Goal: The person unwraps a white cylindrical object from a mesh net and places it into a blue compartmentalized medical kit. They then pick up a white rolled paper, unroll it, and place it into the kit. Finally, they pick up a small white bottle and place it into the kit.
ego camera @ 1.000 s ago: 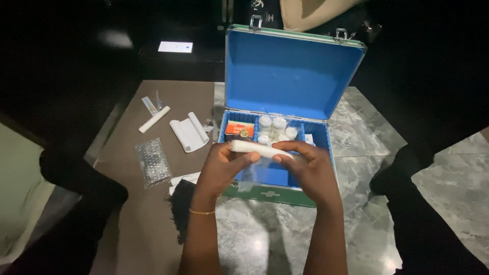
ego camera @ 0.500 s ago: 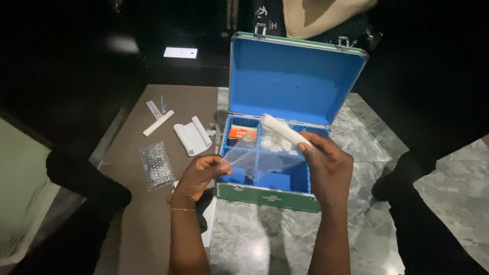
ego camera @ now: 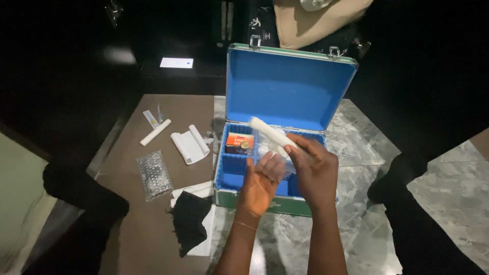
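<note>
Holding a white roll [ego camera: 269,134], the right hand [ego camera: 313,168] is seen above the open blue box [ego camera: 290,86]. The roll is pinched at its near end by the fingers, and its long side points up and left, toward the box's back left corner. The left hand [ego camera: 262,183] is kept open, palm up, just beside it, under a clear wrapper [ego camera: 277,165]. Half a second ago, that hand was lower, at the box's left edge, pinching the wrapper
</note>
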